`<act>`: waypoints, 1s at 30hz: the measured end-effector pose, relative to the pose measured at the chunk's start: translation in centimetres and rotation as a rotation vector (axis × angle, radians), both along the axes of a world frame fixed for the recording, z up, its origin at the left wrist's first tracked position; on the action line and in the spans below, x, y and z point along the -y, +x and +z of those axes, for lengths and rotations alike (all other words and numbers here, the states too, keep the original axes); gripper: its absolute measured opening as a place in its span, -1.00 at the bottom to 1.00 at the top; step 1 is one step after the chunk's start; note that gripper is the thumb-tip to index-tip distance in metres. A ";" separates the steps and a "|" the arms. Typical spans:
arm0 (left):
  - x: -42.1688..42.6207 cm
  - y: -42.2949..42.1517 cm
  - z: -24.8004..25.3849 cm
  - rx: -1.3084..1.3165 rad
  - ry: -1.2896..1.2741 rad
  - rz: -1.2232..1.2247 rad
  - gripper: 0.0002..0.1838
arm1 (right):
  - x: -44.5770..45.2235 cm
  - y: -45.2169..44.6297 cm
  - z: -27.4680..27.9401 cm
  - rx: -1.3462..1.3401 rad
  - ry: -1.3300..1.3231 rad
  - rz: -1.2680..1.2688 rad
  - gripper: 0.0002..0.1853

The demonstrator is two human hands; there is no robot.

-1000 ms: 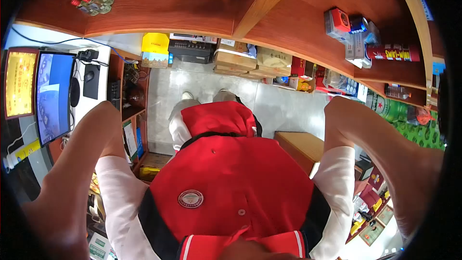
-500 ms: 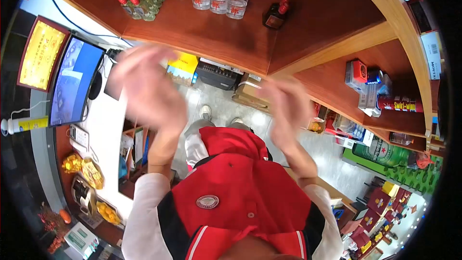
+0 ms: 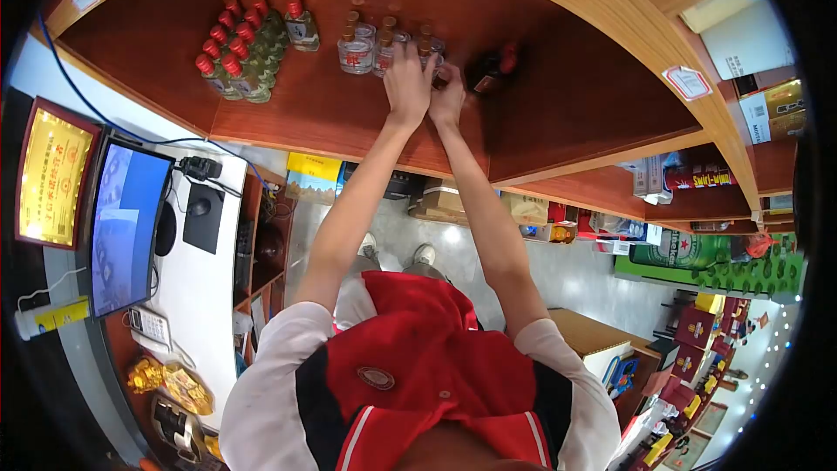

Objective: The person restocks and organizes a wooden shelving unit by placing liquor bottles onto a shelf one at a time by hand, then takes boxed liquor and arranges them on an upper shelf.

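Note:
My left hand reaches over the front of a cluster of small clear liquor bottles with brown caps and red lettering. Its fingers are stretched out and slightly apart against them. Close beside it, my right hand has its fingers curled at the cluster's right front bottle, around a brown cap; the hands hide most of that bottle. Just right of my hands is a dark bottle with a red top. Farther left on the same shelf stand several green-tinted bottles with red caps.
The brown wooden shelf has a divider on the right, with a red can beyond it. Left is a white desk with a monitor and telephone. Boxes sit on the floor below the shelf.
Both hands, raised and blurred in front of the shelf before, have moved forward and together onto the clear bottles. The view has shifted, showing more of the shelf.

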State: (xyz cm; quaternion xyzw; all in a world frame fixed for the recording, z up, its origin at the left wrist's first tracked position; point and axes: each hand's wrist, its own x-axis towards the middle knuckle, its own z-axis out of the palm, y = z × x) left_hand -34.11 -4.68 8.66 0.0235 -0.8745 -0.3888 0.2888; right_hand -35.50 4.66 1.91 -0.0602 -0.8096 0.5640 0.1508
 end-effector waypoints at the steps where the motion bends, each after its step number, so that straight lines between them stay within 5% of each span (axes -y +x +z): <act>1: -0.1 -0.2 -0.1 0.000 0.006 -0.008 -0.59 | 0.1 0.1 0.5 0.077 0.061 0.007 -0.50; 7: 0.4 -0.4 -1.2 -0.044 0.011 -0.007 -0.64 | 0.2 0.4 -2.5 -0.152 0.115 -0.019 -0.62; 12: 3.0 4.1 0.2 -0.055 0.277 -0.132 -0.63 | 1.0 7.4 2.3 -0.276 0.236 -0.120 -0.61; 15: 4.8 8.4 -0.1 0.138 1.013 -0.479 -0.75 | 1.1 12.6 3.6 -0.400 0.260 -0.174 -0.61; 17: 5.8 11.4 -0.8 0.200 1.050 -0.537 -0.74 | 0.3 16.4 3.9 -0.502 0.344 -0.123 -0.56; 19: 5.8 14.9 0.0 0.330 1.369 -0.641 -0.70 | -0.9 20.4 4.5 -0.521 0.418 -0.066 -0.54; 30: -12.9 28.0 6.1 0.174 0.577 -0.589 -0.64 | -20.4 31.6 6.8 -0.437 0.285 -0.071 -0.51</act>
